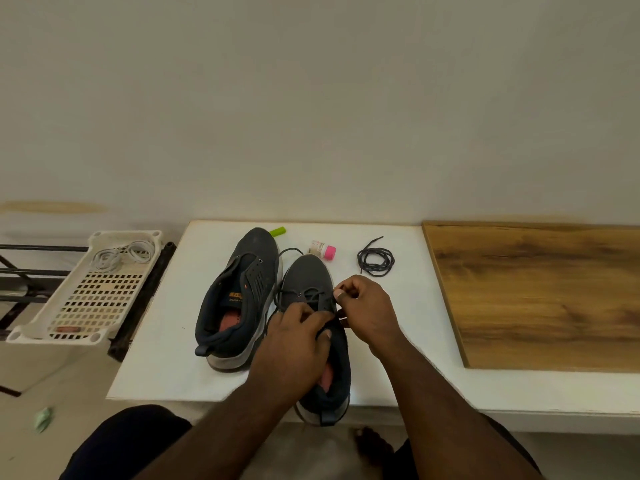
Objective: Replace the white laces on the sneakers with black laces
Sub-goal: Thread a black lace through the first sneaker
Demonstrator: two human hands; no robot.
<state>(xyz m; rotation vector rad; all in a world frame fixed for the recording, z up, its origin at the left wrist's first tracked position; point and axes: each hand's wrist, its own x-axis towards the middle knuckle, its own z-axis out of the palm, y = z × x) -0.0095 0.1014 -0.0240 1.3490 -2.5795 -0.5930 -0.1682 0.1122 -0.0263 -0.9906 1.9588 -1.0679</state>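
Two dark sneakers stand on the white table (166, 327). The left sneaker (239, 292) has bare eyelets and no lace. The right sneaker (311, 275) carries a black lace (313, 295) crossed through its front eyelets. My left hand (294, 344) rests on that shoe's tongue and side, fingers pressed onto it. My right hand (367, 310) pinches the black lace at the shoe's right eyelet row. A second black lace (375, 259) lies coiled on the table to the right. White laces (123, 256) lie in a white plastic basket (86, 306) at the left.
A small bottle with a pink cap (323, 251) lies behind the right sneaker, and a lime green object (278, 231) peeks out behind the left one. A wooden board (540, 292) covers the table's right part. A dark metal rack (34, 271) holds the basket.
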